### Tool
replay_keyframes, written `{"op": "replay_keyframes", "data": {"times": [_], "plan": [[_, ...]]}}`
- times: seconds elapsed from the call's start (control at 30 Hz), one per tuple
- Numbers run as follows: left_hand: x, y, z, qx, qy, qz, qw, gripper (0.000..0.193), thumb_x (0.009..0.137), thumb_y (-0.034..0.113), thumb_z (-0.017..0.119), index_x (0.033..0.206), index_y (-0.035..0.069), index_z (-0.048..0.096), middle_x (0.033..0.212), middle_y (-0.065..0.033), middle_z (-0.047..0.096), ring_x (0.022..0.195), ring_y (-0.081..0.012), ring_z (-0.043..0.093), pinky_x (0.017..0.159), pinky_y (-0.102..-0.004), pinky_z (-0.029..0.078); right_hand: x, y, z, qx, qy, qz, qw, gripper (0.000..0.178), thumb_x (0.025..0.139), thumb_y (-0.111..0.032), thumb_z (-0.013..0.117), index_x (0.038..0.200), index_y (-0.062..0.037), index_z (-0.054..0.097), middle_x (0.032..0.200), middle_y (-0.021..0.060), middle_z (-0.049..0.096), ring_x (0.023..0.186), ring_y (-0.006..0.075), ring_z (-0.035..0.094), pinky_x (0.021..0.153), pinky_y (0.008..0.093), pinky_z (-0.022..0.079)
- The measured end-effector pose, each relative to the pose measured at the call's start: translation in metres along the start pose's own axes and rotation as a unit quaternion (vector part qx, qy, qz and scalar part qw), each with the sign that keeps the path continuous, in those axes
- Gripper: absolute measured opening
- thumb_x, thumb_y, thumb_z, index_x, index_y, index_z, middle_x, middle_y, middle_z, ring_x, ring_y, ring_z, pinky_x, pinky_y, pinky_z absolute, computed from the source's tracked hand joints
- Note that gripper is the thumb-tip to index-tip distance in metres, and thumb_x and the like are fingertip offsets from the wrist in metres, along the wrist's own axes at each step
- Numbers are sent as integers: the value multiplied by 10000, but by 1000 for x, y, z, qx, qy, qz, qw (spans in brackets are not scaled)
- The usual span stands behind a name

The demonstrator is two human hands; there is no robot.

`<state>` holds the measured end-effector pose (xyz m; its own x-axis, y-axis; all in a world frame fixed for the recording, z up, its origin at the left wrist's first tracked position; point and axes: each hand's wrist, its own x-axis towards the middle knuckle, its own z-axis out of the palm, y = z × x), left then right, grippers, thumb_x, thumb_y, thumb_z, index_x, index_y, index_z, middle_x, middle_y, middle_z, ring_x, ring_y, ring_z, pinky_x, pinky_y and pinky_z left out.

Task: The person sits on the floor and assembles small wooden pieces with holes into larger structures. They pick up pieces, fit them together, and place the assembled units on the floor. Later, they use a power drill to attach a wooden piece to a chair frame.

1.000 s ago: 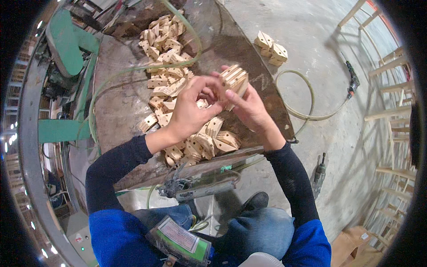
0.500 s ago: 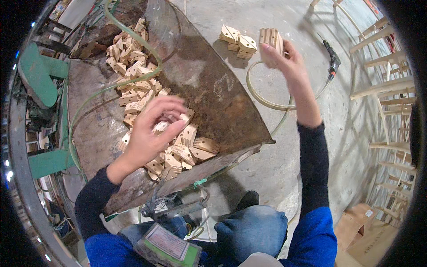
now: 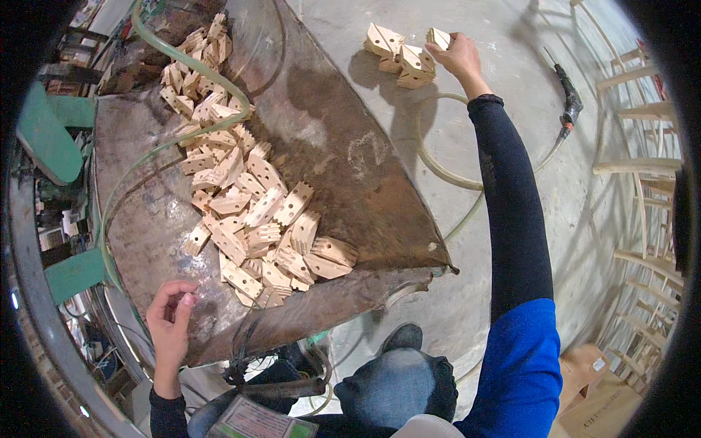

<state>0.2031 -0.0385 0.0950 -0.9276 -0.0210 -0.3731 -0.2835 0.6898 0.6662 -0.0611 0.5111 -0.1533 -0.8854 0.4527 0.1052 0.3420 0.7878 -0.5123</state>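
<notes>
Head view: a person sits at a rusty metal table [image 3: 343,168], both arms spread wide apart.
Right hand: the right hand [image 3: 458,57] is stretched far forward and to the right, past the table's far edge, out over the concrete floor [image 3: 526,131].
Right fingers: curled around a pale wooden block [image 3: 438,36], gripping it from its right side; the block sits at the fingertips, touching or just beside the small stack.
Small stack: a few cut wooden pieces [image 3: 400,55] lie on the floor just left of the right hand, their long sides running roughly left to right.
Right arm pose: nearly straight, dark sleeve running from the blue shoulder up to the wrist, palm turned toward the stack.
Left hand: the left hand [image 3: 171,321] hovers at the table's near left corner, close to the body.
Left fingers: loosely curled, thumb and fingertips close together; whether they pinch anything small cannot be told.
Block pile: the big heap of drilled wooden blocks [image 3: 255,219] lies just right of and beyond the left hand, strung along the table from near to far; the left hand is by far the nearer to it.
Hose: a greenish hose [image 3: 182,66] arcs over the pile's far end.
</notes>
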Motion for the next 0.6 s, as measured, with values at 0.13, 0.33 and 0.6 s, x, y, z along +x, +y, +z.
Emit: {"op": "replay_keyframes", "data": {"times": [0.13,0.33,0.6], "plan": [[-3,-16,-1,-8,25,-13,1000,125,935,96,588,1016,4,612,1008,-44,599,868,-102,580,794,-240,465,10,6,21,-38,-24,-33,998,755,751,-575,713,1124,72,603,1106,265,621,1090,378,587,880,446,504],[-2,-23,-4,-9,17,-20,1000,135,937,98,584,1025,-3,608,973,-35,605,853,-104,576,797,-246,458,-2,-4,32,-95,-80,-85,989,1052,637,-793,651,1157,118,563,1123,326,580,1103,441,557,888,460,497],[1,-18,-6,21,13,-24,999,122,920,56,575,1020,-3,612,974,-42,603,868,-112,577,812,-248,452,-27,-11,32,-77,12,-154,985,907,595,-553,800,1155,102,516,1068,312,575,1049,418,558,899,446,482]]}}
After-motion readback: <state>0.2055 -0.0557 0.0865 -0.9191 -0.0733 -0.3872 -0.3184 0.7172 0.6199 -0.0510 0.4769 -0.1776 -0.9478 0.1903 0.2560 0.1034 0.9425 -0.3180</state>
